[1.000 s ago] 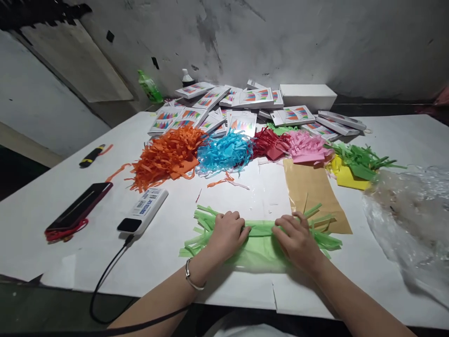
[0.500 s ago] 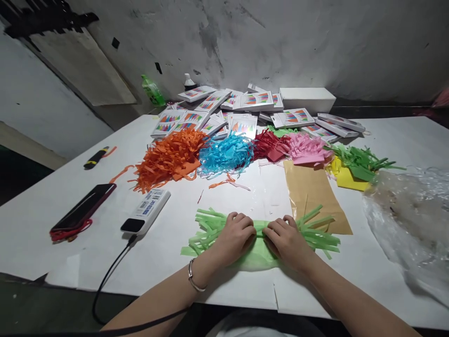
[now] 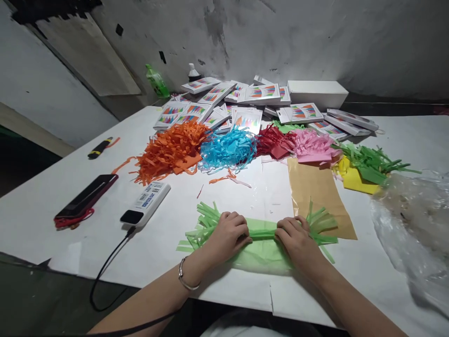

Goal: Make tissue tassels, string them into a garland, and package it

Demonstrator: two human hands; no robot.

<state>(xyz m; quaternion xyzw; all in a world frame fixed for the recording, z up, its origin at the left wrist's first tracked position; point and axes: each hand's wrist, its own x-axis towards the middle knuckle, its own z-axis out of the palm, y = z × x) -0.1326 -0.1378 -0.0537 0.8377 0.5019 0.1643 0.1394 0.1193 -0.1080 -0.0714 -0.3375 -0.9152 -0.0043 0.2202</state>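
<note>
Half a second back the two hands were pressed close together at the middle of the light green fringed tissue sheet (image 3: 263, 230); they are now drawn apart along it, and a rolled or gathered green band is exposed between them; judged from this, the sheet's uncut middle is being rolled or smoothed outward toward both ends, with the work well under way but not finished.

Left hand (image 3: 229, 231) is set at lower centre of the frame, fingers (image 3: 242, 220) curled narrow over the band, pinching it against the tabletop (image 3: 157, 252); fringe strips fan out to the left of its knuckles. Right hand (image 3: 296, 236) is set just right of centre, fingers (image 3: 286, 227) likewise curled and closed on the band; fringe spreads beyond it over the edge of the tan paper sheet (image 3: 315, 192).

A looser green flap lies below the band, nearer the frame bottom, partly under both palms; whether thumbs are tucked beneath it cannot be told.
</note>
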